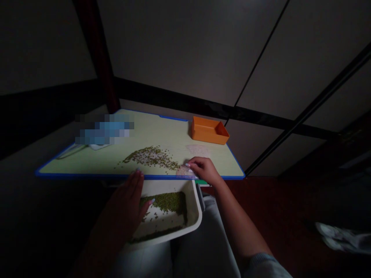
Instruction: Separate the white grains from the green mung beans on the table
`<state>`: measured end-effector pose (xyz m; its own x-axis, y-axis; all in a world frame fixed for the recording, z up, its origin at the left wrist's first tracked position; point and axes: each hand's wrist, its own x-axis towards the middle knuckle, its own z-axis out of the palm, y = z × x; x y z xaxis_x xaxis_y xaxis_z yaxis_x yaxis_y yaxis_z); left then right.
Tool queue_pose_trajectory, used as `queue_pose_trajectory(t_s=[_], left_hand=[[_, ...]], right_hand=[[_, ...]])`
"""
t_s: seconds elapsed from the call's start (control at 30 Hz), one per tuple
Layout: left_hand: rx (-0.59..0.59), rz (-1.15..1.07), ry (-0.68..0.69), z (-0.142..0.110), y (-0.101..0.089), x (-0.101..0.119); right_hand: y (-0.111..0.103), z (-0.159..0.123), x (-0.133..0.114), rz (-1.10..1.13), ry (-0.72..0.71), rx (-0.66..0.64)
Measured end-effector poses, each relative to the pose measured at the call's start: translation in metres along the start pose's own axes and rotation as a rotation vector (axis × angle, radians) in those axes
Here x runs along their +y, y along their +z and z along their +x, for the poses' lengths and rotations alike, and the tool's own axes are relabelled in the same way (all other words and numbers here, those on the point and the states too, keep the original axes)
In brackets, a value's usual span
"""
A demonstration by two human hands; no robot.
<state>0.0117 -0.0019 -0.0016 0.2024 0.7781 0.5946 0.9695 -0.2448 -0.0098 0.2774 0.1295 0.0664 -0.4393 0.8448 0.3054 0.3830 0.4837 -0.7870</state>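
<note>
My right hand point(203, 168) is over the front right of a pale yellow tabletop point(139, 129) with a blue edge. Its thumb and index finger are pinched together beside a small pinkish heap point(184, 172); whatever they hold is too small to make out. On its left lie scattered green, seed-like pieces point(152, 156). My left hand point(129, 204) has its fingers stretched out and thumb apart, with the fingertips at the table's front edge. Below it, a white tub point(197, 220) rests at my lap, holding many more green pieces point(171, 201).
An orange open box point(210, 131) stands at the table's back right, a thin pale pinkish patch point(198, 150) in front of it. A blurred-out bluish item point(104, 129) is on the left. Behind rises a panelled wall point(179, 50). Pale shoes point(339, 233) show at far right.
</note>
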Motion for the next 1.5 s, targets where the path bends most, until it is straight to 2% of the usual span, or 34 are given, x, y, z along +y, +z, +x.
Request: queue_pose_trajectory(t_s=[0.1,0.2,0.33,0.5,0.67,1.2,1.5], left_hand=[[0.021,0.038,0.022,0.001,-0.001,0.001],[-0.006,0.073,0.030,0.003,-0.005,0.002],[-0.021,0.079,0.030,0.004,-0.008,0.004],[0.008,0.064,0.025,0.003,-0.002,0.002],[-0.024,0.027,0.012,0.002,-0.001,0.000],[0.014,0.057,0.035,0.002,0.001,-0.001],[0.026,0.058,0.055,0.003,-0.001,0.000]], right_hand=[[0.000,0.000,0.005,0.106,0.094,0.098],[0.001,0.001,0.008,0.116,0.137,0.143],[0.002,0.002,0.009,0.062,0.141,0.158],[0.004,0.003,0.010,-0.028,0.129,0.185],[0.006,0.006,0.009,-0.124,0.097,0.165],[0.001,0.002,0.001,-0.371,0.168,0.252],[0.001,0.003,-0.001,-0.397,0.231,0.270]])
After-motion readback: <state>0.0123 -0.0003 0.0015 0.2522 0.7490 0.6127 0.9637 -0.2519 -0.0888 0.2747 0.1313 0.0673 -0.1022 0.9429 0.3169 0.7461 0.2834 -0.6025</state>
